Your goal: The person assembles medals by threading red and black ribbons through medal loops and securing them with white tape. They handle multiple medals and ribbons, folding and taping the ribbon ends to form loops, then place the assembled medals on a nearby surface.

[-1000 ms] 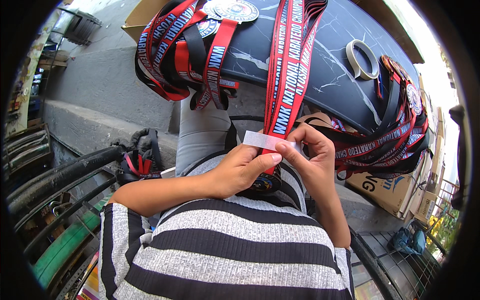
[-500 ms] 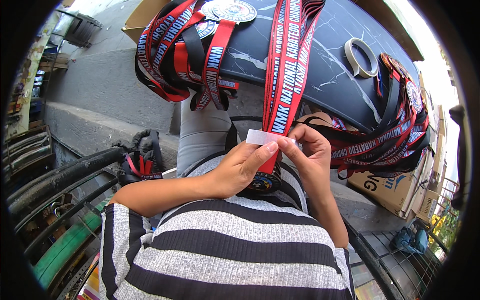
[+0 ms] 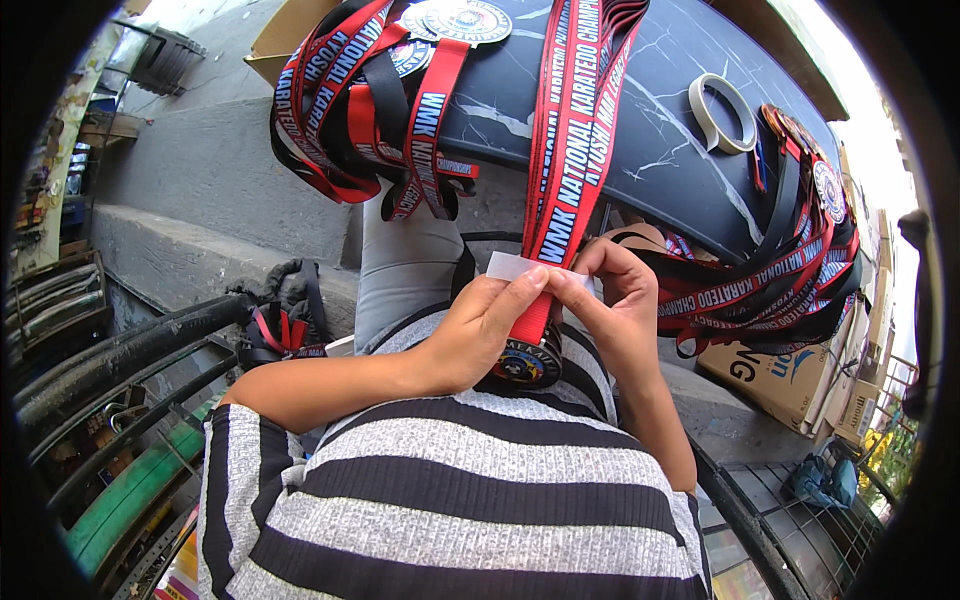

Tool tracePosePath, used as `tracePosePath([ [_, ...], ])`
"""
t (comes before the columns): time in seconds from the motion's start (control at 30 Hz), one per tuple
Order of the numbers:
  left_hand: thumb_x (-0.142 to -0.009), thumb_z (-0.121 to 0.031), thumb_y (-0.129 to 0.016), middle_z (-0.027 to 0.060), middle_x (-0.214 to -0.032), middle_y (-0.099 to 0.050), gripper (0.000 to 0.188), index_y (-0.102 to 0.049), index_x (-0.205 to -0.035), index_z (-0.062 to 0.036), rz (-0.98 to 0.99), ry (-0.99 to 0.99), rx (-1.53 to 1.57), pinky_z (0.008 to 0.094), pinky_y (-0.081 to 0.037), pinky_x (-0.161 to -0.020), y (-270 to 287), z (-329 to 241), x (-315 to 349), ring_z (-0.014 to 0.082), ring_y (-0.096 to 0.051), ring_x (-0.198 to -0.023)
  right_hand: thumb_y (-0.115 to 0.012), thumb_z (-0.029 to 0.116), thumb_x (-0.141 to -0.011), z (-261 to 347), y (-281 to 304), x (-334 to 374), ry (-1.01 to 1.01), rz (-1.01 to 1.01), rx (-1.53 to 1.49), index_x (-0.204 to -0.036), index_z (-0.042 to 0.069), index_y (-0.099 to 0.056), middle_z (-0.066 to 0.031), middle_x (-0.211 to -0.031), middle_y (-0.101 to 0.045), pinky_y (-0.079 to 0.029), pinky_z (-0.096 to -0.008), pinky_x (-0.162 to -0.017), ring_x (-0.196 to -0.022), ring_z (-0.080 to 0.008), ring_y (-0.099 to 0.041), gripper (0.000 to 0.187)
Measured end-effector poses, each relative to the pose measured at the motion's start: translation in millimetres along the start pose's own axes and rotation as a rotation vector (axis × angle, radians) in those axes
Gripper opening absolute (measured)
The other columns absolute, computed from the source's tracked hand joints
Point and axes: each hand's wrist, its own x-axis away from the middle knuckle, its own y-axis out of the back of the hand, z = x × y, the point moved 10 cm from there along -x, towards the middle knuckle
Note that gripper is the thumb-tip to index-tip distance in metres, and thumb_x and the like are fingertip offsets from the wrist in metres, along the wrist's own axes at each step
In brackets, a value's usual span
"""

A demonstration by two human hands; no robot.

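Note:
A short strip of white tape [image 3: 508, 266] lies across a bundle of red, black-edged medal ribbons [image 3: 572, 150] close to my lap. My left hand [image 3: 478, 325] is closed, its thumb and fingers pinching the strip. From the other side my right hand [image 3: 618, 295] pinches the same strip, both thumbs almost meeting over the ribbons. Below my fingers hangs a round dark medal [image 3: 527, 366] with a coloured centre, partly covered by my left hand. The ribbons run up from there over the edge of the black marble-patterned table [image 3: 480, 118].
A tape roll [image 3: 722, 113] lies on the table. More medal ribbons hang over its left [image 3: 330, 120] and right [image 3: 770, 290] edges, with a silver-coloured medal [image 3: 458, 20] on the left pile. A cardboard box [image 3: 770, 375] stands at the right, black metal rails [image 3: 130, 345] at the left.
My hands have shifted slightly to the left with the tape strip, which now slants down toward the right. More of the medal below shows.

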Motion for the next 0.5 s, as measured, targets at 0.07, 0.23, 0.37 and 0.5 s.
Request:
tracePosePath([
  [0.07,-0.110,-0.036,-0.032,0.0071,-0.103,-0.066,0.052,-0.061,-0.121,0.0053,0.006,-0.042,-0.080,0.0243,-0.046,-0.088,0.6,-4.8,0.1,0.0090,-0.060,-0.095,-0.078,0.013,-0.086,-3.2,0.1,-1.4,-0.046,0.023,0.012,-0.079,0.003,-0.060,-0.0014,-0.075,-0.064,-0.045,-0.0180,-0.057,-0.064,-0.0045,-0.061,0.022],
  [0.23,-0.109,-0.038,-0.034,0.0045,-0.094,-0.064,0.051,-0.063,-0.116,0.0035,0.010,-0.050,-0.042,0.0253,-0.046,-0.083,0.4,-6.9,1.3,0.0087,-0.057,-0.089,-0.080,0.016,-0.084,4.6,6.3,-0.6,-0.038,0.028,0.148,-0.079,0.003,-0.060,-0.0021,-0.074,-0.065,-0.045,-0.0184,-0.058,-0.064,-0.0050,-0.062,0.025],
  [0.37,-0.109,-0.037,-0.037,0.0042,-0.094,-0.062,0.048,-0.063,-0.113,0.0035,-0.032,-0.071,-0.043,0.0251,-0.046,-0.083,2.1,-6.7,1.0,0.0086,-0.057,-0.090,-0.080,0.019,-0.084,5.1,11.2,-0.7,-0.072,0.033,0.262,-0.080,0.002,-0.062,-0.0011,-0.073,-0.065,-0.044,-0.0192,-0.058,-0.065,-0.0047,-0.061,0.025],
  [0.5,-0.108,-0.036,-0.041,0.0038,-0.100,-0.054,0.044,-0.060,-0.114,0.0031,-0.070,-0.126,-0.042,0.0255,-0.045,-0.084,6.7,-6.9,-1.6,0.0090,-0.055,-0.093,-0.080,0.021,-0.084,-0.4,14.0,-1.8,-0.134,0.018,0.309,-0.085,0.000,-0.066,-0.0008,-0.074,-0.065,-0.044,-0.0194,-0.059,-0.067,-0.0043,-0.059,0.024],
])
